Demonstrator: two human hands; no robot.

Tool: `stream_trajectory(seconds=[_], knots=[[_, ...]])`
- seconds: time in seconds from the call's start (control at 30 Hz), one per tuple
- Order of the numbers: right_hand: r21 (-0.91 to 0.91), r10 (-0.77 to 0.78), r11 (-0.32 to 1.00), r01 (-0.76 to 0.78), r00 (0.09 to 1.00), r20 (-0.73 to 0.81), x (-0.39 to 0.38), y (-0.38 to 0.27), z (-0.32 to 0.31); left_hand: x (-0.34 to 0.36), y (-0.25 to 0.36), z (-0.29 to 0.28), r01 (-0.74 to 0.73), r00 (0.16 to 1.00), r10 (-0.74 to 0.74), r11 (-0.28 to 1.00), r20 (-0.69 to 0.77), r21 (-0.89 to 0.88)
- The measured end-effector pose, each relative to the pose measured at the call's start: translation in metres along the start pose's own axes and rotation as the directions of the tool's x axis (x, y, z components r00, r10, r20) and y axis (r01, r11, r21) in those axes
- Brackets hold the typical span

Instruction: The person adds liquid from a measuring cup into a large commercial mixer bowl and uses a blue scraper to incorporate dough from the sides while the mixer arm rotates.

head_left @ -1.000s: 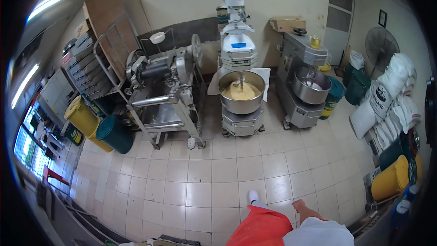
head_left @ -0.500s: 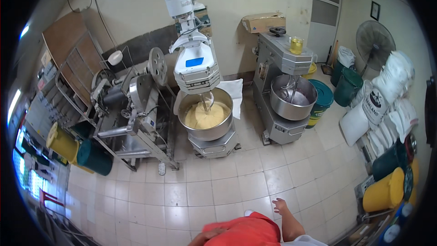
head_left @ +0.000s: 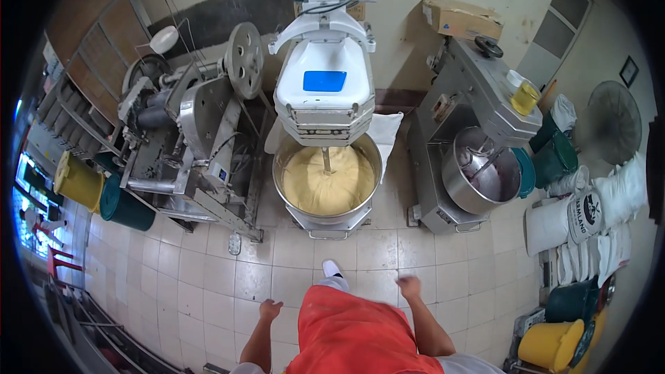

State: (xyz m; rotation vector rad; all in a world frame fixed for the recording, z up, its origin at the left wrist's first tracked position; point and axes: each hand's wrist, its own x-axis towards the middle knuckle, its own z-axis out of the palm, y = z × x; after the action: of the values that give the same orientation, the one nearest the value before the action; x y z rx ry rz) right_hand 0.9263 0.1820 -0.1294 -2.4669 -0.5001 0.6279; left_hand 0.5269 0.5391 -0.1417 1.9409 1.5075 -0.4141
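My left hand (head_left: 270, 309) hangs low beside the red apron (head_left: 350, 325), holding nothing, its fingers partly apart. On the apron's other side, my right hand (head_left: 409, 286) is slightly blurred and its fingers are hard to read; nothing shows in it. Neither hand touches anything. Ahead of me stands a white spiral mixer (head_left: 325, 76) with a blue panel on its head. Under it, a steel bowl (head_left: 376, 183) holds a large mass of pale yellow dough (head_left: 325, 190), with the metal hook sunk into its middle.
Left of the mixer stands a dough roller machine (head_left: 201, 135) with a large wheel. On the right is a grey mixer (head_left: 478, 93) with a steel bowl and a yellow-filled jug (head_left: 525, 99) on top. White sacks (head_left: 582, 218) and a yellow bin (head_left: 551, 345) line the right wall.
I have moved closer to the white mixer and face it more squarely. My left hand has come away from the apron's front to my left side. A shoe now shows ahead.
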Motion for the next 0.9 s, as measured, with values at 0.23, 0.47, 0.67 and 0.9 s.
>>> stream_trajectory(seconds=[0.23,0.47,0.67,0.9], knots=[[0.042,-0.248,0.969,0.245,0.949,0.195,0.248,-0.261,0.017,0.034,0.134,-0.049,-0.02,1.0,0.006,0.834,-0.028,-0.551],[-0.382,-0.021,0.92,0.084,0.986,0.166,0.387,-0.245,0.175,-0.105,0.018,-0.029,0.313,0.907,-0.397,0.857,-0.137,-0.409],[-0.641,0.218,0.736,0.215,0.822,0.526,0.402,-0.236,0.151,-0.216,0.085,0.031,0.766,0.421,-0.758,0.002,0.499,-0.643],[-0.53,0.082,0.823,0.207,0.879,0.469,0.414,-0.223,0.066,-0.157,0.154,0.076,0.745,0.523,-0.635,0.016,0.569,-0.667]])
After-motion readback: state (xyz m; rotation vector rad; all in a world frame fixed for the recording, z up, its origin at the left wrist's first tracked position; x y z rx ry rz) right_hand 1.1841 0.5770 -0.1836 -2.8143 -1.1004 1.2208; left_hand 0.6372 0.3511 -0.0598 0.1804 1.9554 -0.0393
